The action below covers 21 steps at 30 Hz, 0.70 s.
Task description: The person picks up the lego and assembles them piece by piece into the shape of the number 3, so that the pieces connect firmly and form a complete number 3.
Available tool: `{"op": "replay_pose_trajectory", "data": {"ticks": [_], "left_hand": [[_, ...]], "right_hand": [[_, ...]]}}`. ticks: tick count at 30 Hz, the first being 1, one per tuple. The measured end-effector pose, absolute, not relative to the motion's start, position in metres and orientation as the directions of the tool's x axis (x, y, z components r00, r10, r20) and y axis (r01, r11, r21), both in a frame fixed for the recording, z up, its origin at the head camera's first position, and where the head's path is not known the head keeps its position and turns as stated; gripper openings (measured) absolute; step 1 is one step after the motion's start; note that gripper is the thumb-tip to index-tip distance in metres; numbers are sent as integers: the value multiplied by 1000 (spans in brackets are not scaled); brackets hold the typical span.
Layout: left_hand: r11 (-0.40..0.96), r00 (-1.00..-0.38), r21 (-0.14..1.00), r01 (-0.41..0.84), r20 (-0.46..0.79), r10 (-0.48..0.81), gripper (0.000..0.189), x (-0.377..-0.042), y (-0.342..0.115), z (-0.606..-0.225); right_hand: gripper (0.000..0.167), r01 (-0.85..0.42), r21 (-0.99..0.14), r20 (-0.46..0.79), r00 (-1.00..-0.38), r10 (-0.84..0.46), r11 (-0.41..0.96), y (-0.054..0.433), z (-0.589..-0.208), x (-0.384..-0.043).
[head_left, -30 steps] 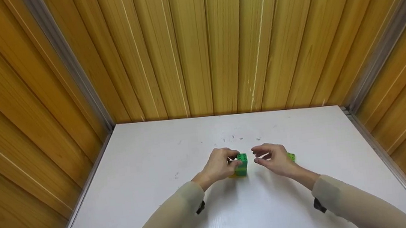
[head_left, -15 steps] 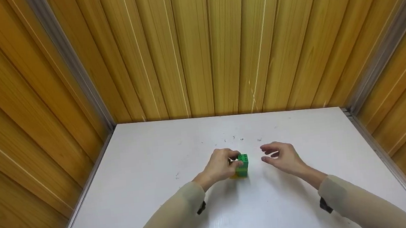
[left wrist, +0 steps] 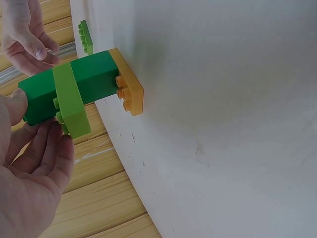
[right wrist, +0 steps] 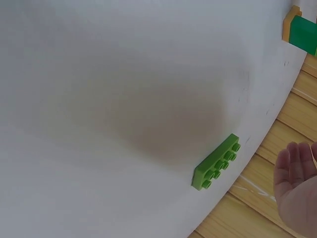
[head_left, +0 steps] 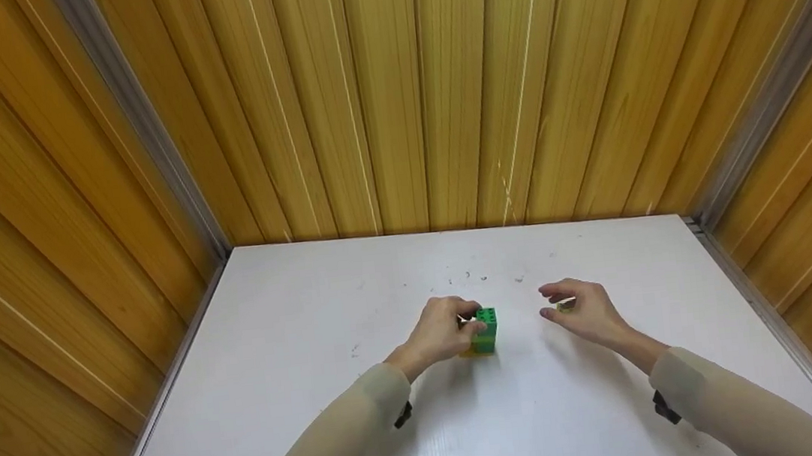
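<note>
My left hand (head_left: pixel 438 328) grips a stack of toy building blocks by its upper part, the thumb on the top block. From the bottom up it has an orange block (left wrist: pixel 131 91) on the table, a dark green block (left wrist: pixel 96 74), a light green block (left wrist: pixel 72 99) jutting out to one side, and another dark green block (head_left: pixel 486 314). To the right, my right hand (head_left: pixel 582 309) hovers with loosely bent fingers and nothing in them. Below it a loose light green block (right wrist: pixel 216 162) lies studs up on the table, mostly hidden by that hand in the head view.
The white tabletop (head_left: pixel 302 390) carries small dark marks beyond the hands. Wood-patterned panels (head_left: pixel 392 93) rise behind it and at both sides, with grey metal strips (head_left: pixel 147 134) at the corners.
My right hand has moved rightward, away from the stack, to over the loose light green block. The left hand and the stack have stayed in place.
</note>
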<state>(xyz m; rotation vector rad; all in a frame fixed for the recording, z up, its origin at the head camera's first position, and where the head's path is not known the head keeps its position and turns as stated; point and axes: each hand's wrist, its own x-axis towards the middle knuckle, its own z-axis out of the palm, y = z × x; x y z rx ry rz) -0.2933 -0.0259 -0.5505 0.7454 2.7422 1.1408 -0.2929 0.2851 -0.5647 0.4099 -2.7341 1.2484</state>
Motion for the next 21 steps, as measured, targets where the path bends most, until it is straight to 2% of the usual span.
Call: {"op": "replay_pose_trajectory", "data": {"ticks": [10,21], "left_hand": [[590,-852,650,479,181,492,22,-294,-27,-552],[588,-860,669,455,158,485,21,-294,-27,-552]], "right_hand": [[41,-269,-675,220,-962,-160,687,309,-573,-294],[50,-171,-652,96,-985,-143,739,333,-587,-296]]}}
